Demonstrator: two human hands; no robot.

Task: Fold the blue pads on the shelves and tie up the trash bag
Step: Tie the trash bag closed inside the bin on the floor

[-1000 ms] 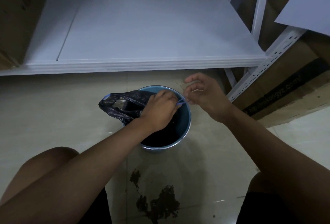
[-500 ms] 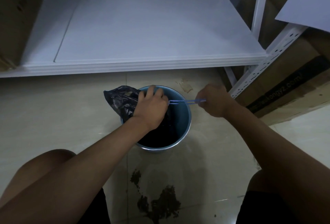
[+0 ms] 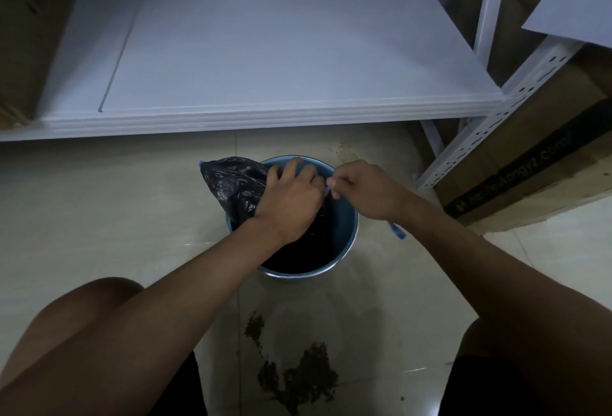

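Trash bag (image 3: 233, 183) is sitting in our blue bin (image 3: 347, 233) on the floor, black plastic bunching over its left rim. We're gripping it with our left hand (image 3: 291, 197), right hand (image 3: 364, 188) pinching the blue drawstring (image 3: 397, 231).

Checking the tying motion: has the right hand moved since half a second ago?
Yes. The right hand moved left, toward the left hand, over the bin rim.

- Trash bag (image 3: 233, 185): gathered neck hidden under the left hand (image 3: 291, 200).
- Blue drawstring (image 3: 397, 231): only an end visible below the right hand (image 3: 364, 190); the rest concealed in both fists.
- Bin (image 3: 347, 233): interior too dark to read.
- Cardboard box (image 3: 530, 164), right of hands: lettering blurred, cut by edge.
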